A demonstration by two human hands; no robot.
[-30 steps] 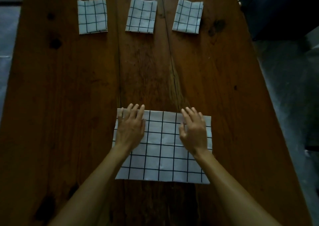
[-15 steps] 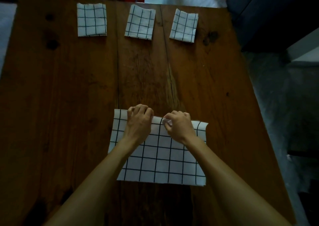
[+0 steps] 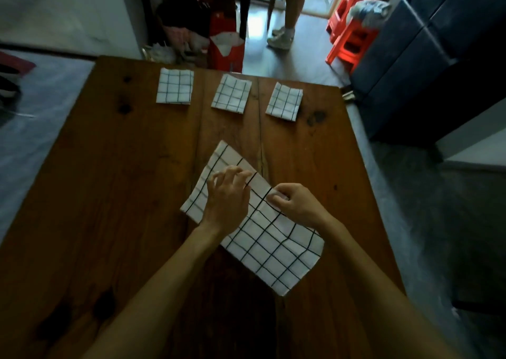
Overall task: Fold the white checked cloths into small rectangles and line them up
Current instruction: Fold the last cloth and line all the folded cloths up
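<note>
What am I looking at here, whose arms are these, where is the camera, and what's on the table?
There is no machine. A person wears a camera on the head, looking forward and down, so the two bare arms are theirs. The wooden table holds three folded cloths in a row at the far edge: left cloth, middle cloth, right cloth. Nearer lies a bigger cloth, not yet fully folded, set at a slant. The left hand has curled fingers on it, and the right hand pinches its edge. Beyond the table stand red stools and someone's legs.
</note>
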